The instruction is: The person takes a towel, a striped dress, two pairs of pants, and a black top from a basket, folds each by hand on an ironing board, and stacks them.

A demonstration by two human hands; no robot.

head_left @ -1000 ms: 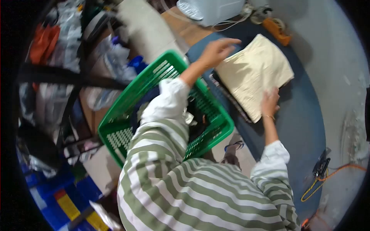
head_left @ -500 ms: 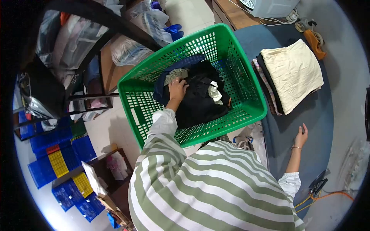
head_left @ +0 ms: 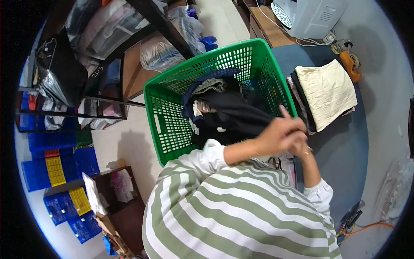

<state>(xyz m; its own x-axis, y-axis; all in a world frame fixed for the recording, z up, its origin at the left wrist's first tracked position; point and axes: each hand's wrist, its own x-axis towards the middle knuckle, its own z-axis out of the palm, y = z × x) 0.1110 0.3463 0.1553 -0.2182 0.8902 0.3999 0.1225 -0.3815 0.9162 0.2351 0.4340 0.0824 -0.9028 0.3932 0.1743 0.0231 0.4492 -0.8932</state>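
Note:
A green plastic basket (head_left: 170, 149) holds dark clothes, with a navy piece and a grey-green piece at its back. Black cloth (head_left: 246, 113) is stretched from the basket's middle up to its right rim. At that end, my left hand (head_left: 280, 136) is closed on the black cloth, one finger raised. Close against it is my right hand (head_left: 302, 144), partly hidden behind the left one, its fingers blurred. On the blue-grey surface, right of the basket, lies a folded stack of clothes (head_left: 327, 95) with a cream piece on top.
The blue-grey padded surface (head_left: 340, 159) runs along the right. An orange tape dispenser (head_left: 350, 67) and a grey appliance (head_left: 317, 17) stand at the back right. A dark metal rack (head_left: 166, 32) with bagged items is at the left, with blue packets (head_left: 39, 175) below.
My left hand has moved from inside the basket to its right rim, pulling black cloth along. My right hand has come left from the padded surface to meet it.

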